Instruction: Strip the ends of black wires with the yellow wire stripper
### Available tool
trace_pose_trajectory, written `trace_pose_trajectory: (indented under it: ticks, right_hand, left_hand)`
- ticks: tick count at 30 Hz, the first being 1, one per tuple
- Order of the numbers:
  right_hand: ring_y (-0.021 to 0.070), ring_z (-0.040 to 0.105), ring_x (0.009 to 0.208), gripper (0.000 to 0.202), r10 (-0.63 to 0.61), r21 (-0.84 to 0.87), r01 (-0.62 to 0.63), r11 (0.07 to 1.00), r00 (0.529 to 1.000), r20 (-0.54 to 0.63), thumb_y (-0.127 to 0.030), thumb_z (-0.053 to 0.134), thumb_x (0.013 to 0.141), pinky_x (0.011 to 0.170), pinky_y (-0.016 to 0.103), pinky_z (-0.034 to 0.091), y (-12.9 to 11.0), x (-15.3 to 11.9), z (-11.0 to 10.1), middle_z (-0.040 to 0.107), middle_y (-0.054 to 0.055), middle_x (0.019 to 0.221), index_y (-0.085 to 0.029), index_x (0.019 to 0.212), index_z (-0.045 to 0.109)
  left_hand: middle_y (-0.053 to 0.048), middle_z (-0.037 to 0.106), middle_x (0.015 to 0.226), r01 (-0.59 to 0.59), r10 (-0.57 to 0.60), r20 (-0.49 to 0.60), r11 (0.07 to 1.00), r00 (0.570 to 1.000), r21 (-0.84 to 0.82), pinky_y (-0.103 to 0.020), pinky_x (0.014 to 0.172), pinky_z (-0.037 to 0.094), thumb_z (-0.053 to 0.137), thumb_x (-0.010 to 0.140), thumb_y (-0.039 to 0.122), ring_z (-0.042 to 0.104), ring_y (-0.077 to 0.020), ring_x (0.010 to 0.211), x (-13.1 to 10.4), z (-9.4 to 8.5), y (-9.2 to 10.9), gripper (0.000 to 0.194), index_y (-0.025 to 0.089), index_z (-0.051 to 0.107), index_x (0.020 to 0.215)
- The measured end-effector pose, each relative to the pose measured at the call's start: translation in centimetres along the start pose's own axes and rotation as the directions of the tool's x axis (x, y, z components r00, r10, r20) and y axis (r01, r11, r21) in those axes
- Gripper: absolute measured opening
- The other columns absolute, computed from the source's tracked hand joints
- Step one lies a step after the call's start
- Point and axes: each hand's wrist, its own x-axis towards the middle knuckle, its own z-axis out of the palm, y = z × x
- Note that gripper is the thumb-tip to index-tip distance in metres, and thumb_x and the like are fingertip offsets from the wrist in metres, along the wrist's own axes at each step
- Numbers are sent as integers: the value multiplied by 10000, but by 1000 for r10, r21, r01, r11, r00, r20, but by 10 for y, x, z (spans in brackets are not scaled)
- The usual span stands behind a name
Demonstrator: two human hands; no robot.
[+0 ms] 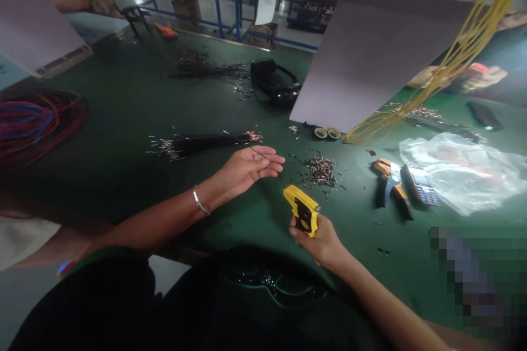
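My right hand (323,241) is wrapped round the handles of a yellow and black wire stripper (302,211), whose head points up and left. To its left, my left hand (253,170), palm up, pinches a thin black wire (260,154) between thumb and fingers; much of that wire is hidden by the hand. A bundle of black wires (197,145) with bare ends lies just beyond my left hand. Past the stripper, a pile of short copper-tipped offcuts (321,170) is scattered on the green table (255,230).
Orange-handled pliers (391,184), a keypad phone (422,184) and a plastic bag (469,170) lie at right. Two tape rolls (327,133) sit by a grey panel (374,55). Yellow wires (448,77) hang down. Another person's hands (483,78) are at far right. Red and blue wires (37,120) lie left.
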Motion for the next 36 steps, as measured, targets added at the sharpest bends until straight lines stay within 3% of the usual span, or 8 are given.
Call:
trace_pose_trajectory:
  ticks: [4, 9, 13, 16, 20, 26, 36]
  right_hand:
    - [116, 495, 592, 116, -37, -87, 35, 996, 999, -18, -253, 596, 700, 563, 237, 436, 0, -1, 0, 561, -2, 687, -177, 771, 544]
    - [139, 562, 637, 89, -91, -199, 85, 976, 996, -23, -208, 579, 711, 612, 246, 464, -2, -3, 2, 622, 12, 730, -182, 796, 575]
    - [141, 563, 615, 65, -127, -277, 117, 954, 992, -17, -172, 559, 726, 596, 247, 453, -6, -6, 5, 632, 10, 718, -189, 786, 580]
    - [139, 548, 599, 51, -148, -316, 139, 939, 989, -7, -172, 547, 738, 579, 246, 433, -9, -8, 7, 621, 9, 700, -187, 775, 579]
    - [130, 501, 557, 51, -187, -390, 175, 904, 982, 7, -159, 542, 721, 545, 245, 388, -11, -11, 10, 591, 7, 659, -185, 754, 570]
    - [116, 442, 508, 35, -247, -396, 229, 889, 969, 6, -198, 550, 729, 508, 242, 339, -11, -11, 10, 528, -11, 597, -194, 703, 526]
    - [118, 458, 539, 57, -120, -259, 89, 962, 987, -108, -236, 598, 758, 539, 246, 379, 1, -10, 8, 540, -19, 619, -192, 748, 564]
  left_hand:
    - [-86, 721, 884, -71, 72, -4, 992, 997, 101, -264, 613, 500, 595, 849, 146, 651, -122, 654, -1, 2, 2, 88, 114, 615, 929]
    - [-51, 695, 803, -122, 125, -3, 969, 992, 216, -225, 595, 445, 564, 895, 216, 582, -86, 636, -3, 4, 11, 193, 124, 652, 1041]
    - [1, 594, 616, -18, 10, 51, 987, 999, 158, -227, 520, 402, 539, 920, 289, 603, -128, 626, -8, 8, 23, 245, 149, 627, 1101]
    - [37, 497, 527, 51, -65, 88, 988, 994, 147, -219, 448, 327, 524, 925, 276, 507, -98, 477, -12, 14, 30, 219, 147, 633, 1065]
    - [61, 387, 462, 64, -82, 95, 981, 992, 181, -214, 429, 248, 537, 910, 235, 367, -63, 410, -15, 21, 34, 186, 126, 668, 986]
    - [74, 307, 421, 59, -89, 98, 960, 991, 274, -233, 437, 197, 540, 893, 201, 273, -49, 390, -10, 28, 36, 174, 114, 690, 889]
    - [77, 281, 416, -8, -60, 195, 943, 979, 334, -257, 436, 140, 558, 880, 196, 227, -35, 376, 16, 49, 37, 161, 130, 693, 822]
